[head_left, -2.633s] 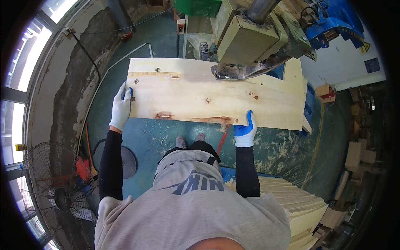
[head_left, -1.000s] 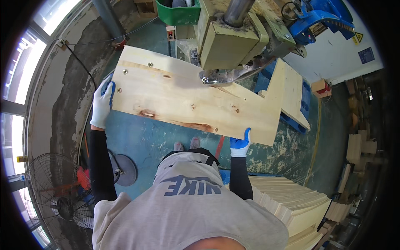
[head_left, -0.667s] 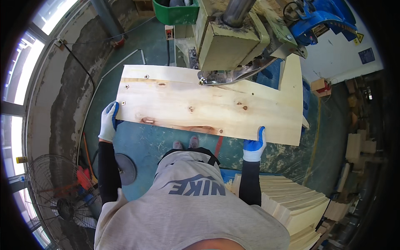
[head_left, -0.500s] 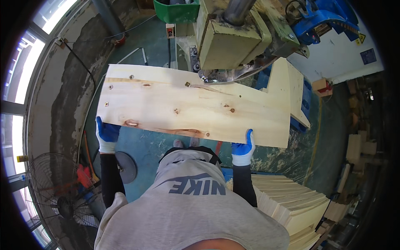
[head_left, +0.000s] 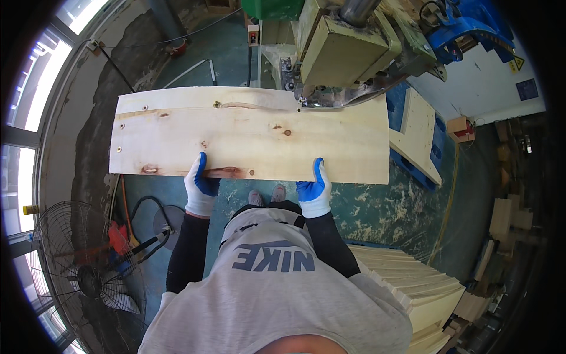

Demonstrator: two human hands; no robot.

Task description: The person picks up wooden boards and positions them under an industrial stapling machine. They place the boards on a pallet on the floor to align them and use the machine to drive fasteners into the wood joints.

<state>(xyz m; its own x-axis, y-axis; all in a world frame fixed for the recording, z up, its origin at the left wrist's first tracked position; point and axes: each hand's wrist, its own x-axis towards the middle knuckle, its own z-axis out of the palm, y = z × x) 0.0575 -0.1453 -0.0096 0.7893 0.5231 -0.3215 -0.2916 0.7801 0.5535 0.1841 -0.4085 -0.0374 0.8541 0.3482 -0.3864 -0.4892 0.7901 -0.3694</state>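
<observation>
A broad pale wooden board (head_left: 247, 133) with brown knots lies crosswise in front of me. Small round metal fittings (head_left: 216, 104) sit in its left part. My left hand (head_left: 202, 187), in a white glove with blue palm coating, grips the near edge left of the middle, thumb on top and fingers underneath. Further right, my right hand (head_left: 316, 190), gloved alike, holds the same edge the same way. The board's far edge reaches under the metal nose (head_left: 306, 99) of a cream-coloured machine (head_left: 345, 53). What supports the board from below is mostly hidden.
Stacked wooden panels (head_left: 413, 283) stand at my lower right. Another cut panel (head_left: 417, 135) rests on a blue pallet (head_left: 436, 144) beyond the board's right end. A wire-caged fan (head_left: 88, 280) and a round grey base (head_left: 169, 217) are on the left. A green bin (head_left: 271, 8) is beside the machine.
The board has shifted left and turned nearly level. My left hand has slid right along its near edge, and my right hand has come left, so both are closer together.
</observation>
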